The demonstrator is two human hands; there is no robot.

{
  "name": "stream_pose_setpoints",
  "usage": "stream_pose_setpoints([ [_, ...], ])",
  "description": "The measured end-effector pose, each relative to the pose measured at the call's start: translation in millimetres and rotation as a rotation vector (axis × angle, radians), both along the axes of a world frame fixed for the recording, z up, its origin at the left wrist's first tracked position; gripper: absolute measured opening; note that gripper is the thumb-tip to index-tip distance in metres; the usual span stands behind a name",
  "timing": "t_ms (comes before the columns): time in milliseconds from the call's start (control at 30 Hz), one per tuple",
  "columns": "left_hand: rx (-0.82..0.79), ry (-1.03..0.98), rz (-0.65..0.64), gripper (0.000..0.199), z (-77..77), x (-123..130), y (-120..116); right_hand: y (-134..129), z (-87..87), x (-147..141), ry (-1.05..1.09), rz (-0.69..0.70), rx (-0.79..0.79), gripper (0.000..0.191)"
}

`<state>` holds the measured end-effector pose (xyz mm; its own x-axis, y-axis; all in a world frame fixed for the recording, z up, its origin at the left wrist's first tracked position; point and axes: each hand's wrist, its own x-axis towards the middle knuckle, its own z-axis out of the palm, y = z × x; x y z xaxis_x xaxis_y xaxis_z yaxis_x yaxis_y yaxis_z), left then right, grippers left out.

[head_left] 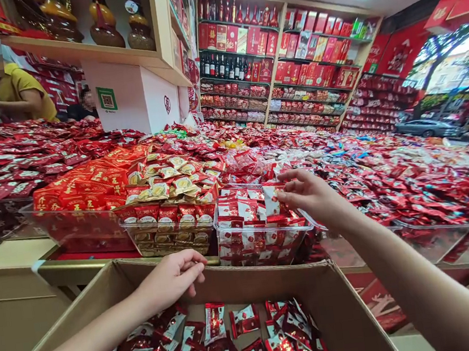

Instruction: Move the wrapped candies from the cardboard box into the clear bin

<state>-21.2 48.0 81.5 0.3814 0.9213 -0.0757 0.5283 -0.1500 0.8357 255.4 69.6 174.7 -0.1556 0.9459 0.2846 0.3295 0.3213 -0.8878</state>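
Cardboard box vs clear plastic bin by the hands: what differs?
The cardboard box is brown and opaque; the clear plastic bin is see-through. The box is nearer the camera, with the bin beyond it. The left hand is at the box's far wall, while the right hand reaches over the bin, fingers at its contents. Both hold red-and-white packets.

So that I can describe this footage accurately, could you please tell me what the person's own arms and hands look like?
The left hand and right hand are bare, with no gloves. The left forearm and right forearm are bare too: no sleeve shows in view, and I can see no watch, bracelet or ring.
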Motion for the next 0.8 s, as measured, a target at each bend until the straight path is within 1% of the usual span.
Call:
stream_pose_setpoints([
  [100, -0.01, 0.006, -0.026, 0.027, -4.7, -3, 5, 35, -4.3, 6, -0.319, -0.122, 0.004, 0.034],
  [167, -0.003, 0.014, -0.045, 0.025, -6.0, -4, 6, 48, -9.7, 3, -0.503, -0.179, 0.023, 0.034],
  [233, 0.004, 0.022, -0.058, 0.025, -5.7, -5, 5, 52, -11.9, -2, -0.652, -0.198, 0.035, 0.033],
  [400, 0.0, 0.046, -0.056, 0.026, -2.6, -6, 2, 42, -5.5, -14, -0.933, -0.136, 0.038, 0.025],
  [567, -0.001, 0.039, -0.064, 0.026, -1.2, -6, 2, 38, -3.3, -16, -1.04, -0.058, 0.081, 0.023],
  [700, -0.001, 0.048, -0.069, 0.025, -1.2, -7, 1, 37, -5.4, -13, -1.025, -0.047, 0.048, 0.025],
  [800, 0.012, 0.048, -0.069, 0.025, -2.7, -8, 0, 33, -6.4, -11, -0.983, -0.051, 0.071, 0.024],
])
